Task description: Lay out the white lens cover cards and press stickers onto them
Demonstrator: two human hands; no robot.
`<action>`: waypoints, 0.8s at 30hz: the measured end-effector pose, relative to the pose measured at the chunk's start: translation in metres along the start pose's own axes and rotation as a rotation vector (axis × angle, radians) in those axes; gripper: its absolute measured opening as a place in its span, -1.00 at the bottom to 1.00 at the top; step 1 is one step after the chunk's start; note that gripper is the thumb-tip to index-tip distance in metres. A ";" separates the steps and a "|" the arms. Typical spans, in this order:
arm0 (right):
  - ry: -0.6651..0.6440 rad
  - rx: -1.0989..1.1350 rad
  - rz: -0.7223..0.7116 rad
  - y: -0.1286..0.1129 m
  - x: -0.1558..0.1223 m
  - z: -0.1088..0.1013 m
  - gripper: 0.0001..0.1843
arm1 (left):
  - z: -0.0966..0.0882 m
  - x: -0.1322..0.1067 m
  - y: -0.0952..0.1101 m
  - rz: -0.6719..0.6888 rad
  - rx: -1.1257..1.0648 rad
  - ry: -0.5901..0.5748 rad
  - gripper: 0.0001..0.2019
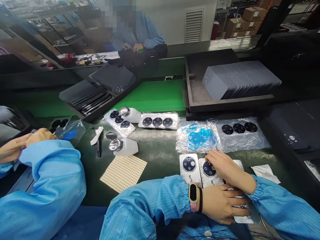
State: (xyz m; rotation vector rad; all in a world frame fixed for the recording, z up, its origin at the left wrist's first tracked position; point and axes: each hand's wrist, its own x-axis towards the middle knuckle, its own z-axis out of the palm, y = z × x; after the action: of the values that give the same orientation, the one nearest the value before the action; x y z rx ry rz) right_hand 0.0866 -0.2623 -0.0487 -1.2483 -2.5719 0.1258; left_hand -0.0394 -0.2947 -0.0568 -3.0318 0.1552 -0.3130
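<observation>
While my left hand [226,203] lies spread with its fingers apart, gripping nothing that I can make out, my right hand [225,166] reaches across above it with bent fingers. Its fingertips are at the black emblem [208,169] of the middle silver panel [212,181]; whether they pinch anything I cannot tell. That panel lies on the bench [160,145] close in front of me, just beside the left silver panel [185,176], which bears a similar emblem. More silver shows around the fingers of my left hand, partly covered.

Beyond my hands, a clear plastic wrapper [180,146] carries a heap of blue pieces [198,136]; I cannot tell whether they are inside or on top. To its right, another wrapper [256,141] shows three black discs [238,128] in a row, and two more such packs sit farther left. Near those are two white bottles, one close to me [129,147] and one behind [133,115], both with metal caps; their contents are hidden.

At the back right, a black tray [235,105] holds many gray sheets [242,78], packed tightly on edge. Dark sheets [80,93] lean in the left tray [106,106]. On my left, a co-worker's hand [40,136] is beside a clear bag [80,129] showing something blue.
</observation>
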 end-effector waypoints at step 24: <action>-0.109 0.114 0.049 0.002 0.002 0.001 -0.73 | -0.002 0.000 -0.001 0.006 0.022 -0.009 -0.52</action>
State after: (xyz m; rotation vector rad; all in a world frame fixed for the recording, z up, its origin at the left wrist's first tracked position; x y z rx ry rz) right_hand 0.0866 -0.2595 -0.0493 -1.2951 -2.5846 0.3548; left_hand -0.0394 -0.2942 -0.0549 -3.0098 0.1592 -0.2987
